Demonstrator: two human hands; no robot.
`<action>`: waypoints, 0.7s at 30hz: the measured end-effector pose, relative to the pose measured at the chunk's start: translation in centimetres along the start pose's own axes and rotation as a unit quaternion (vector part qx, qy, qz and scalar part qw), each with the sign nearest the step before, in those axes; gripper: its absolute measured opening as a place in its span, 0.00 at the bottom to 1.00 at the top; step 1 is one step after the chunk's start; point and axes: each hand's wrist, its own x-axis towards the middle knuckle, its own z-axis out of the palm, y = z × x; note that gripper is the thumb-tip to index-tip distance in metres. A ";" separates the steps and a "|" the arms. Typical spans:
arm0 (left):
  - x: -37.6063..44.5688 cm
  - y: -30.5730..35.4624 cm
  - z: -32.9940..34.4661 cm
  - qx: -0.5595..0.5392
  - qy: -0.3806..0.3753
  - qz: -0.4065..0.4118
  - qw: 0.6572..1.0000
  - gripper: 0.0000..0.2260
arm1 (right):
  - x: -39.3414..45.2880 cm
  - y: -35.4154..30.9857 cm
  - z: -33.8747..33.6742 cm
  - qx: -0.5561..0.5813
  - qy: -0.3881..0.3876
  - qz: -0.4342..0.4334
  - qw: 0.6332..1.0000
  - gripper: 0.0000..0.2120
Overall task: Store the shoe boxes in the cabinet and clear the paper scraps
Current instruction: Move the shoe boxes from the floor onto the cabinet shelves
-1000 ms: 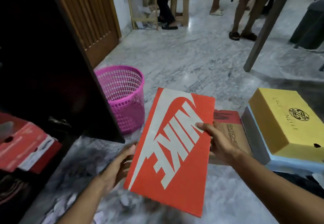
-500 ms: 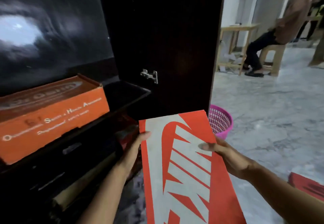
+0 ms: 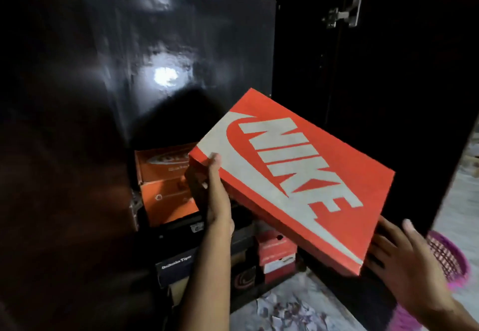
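The view had swung from the marble floor to the dark cabinet [image 3: 181, 58], which a second earlier sat only at the left edge and now filled almost everything ahead, its door open. The red shoe box [image 3: 293, 178] had travelled with it, lifted from low over the floor to the cabinet mouth, tilted with its far end raised and not yet resting on any shelf. That suggested the carrying was nearly done and the placing was still to come. Inside, orange boxes [image 3: 166, 183] and darker ones below were already stacked. The left hand [image 3: 216, 201] gripped the box's near-left corner, thumb on the lid. The right hand [image 3: 404, 260] propped the lower right corner with fingers spread fairly straight. Paper scraps [image 3: 285, 312] lay on the floor below, near the pink basket [image 3: 451, 255].
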 end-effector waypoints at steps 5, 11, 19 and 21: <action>1.2 2.1 1.2 -0.091 0.148 0.088 0.981 0.28 | 2.3 1.5 9.4 -0.077 -0.047 -0.087 0.992 0.26; 4.4 4.3 -0.1 0.077 0.263 0.135 0.952 0.39 | 10.1 -0.5 17.3 -0.083 -0.011 -0.076 0.994 0.19; 7.4 4.6 -3.2 0.182 0.295 0.152 0.926 0.35 | 19.0 -1.7 25.3 -0.091 -0.018 -0.044 0.995 0.16; 7.9 4.4 -3.7 0.208 0.292 0.139 0.923 0.35 | 22.4 -0.6 25.4 -0.147 -0.022 -0.056 0.987 0.25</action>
